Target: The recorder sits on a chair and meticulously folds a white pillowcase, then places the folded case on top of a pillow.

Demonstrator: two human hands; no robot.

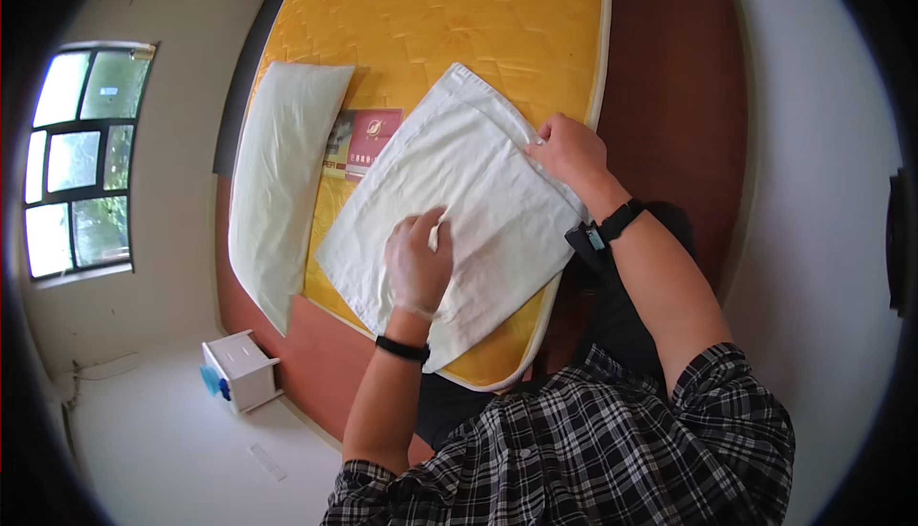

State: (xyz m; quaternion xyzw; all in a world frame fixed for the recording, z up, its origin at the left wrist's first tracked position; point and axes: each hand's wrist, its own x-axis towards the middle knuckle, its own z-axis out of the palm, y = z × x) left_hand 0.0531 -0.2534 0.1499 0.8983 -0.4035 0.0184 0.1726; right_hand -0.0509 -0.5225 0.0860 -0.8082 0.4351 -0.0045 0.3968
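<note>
A white pillowcase [473,189] lies spread, somewhat wrinkled, at an angle on a yellow quilted mattress [459,9]. Near its lower left part is my left hand [422,260], its thumb and fingers curled over the fabric; whether they pinch it I cannot tell. My right hand [566,149] grips the pillowcase at its right edge, fingertips on the hem. Left of the cloth, a white pillow [283,174] rests along the mattress's left side, its lower corner hanging past the edge. Between pillow and cloth shows a red and yellow printed label [373,139] on the mattress, partly covered by the cloth.
Reddish-brown floor [667,95] runs along the mattress's right side, beside a white wall [796,167]. A small white stand [244,368] with a blue item is at the lower left. A dark-framed window [86,160] is in the left wall.
</note>
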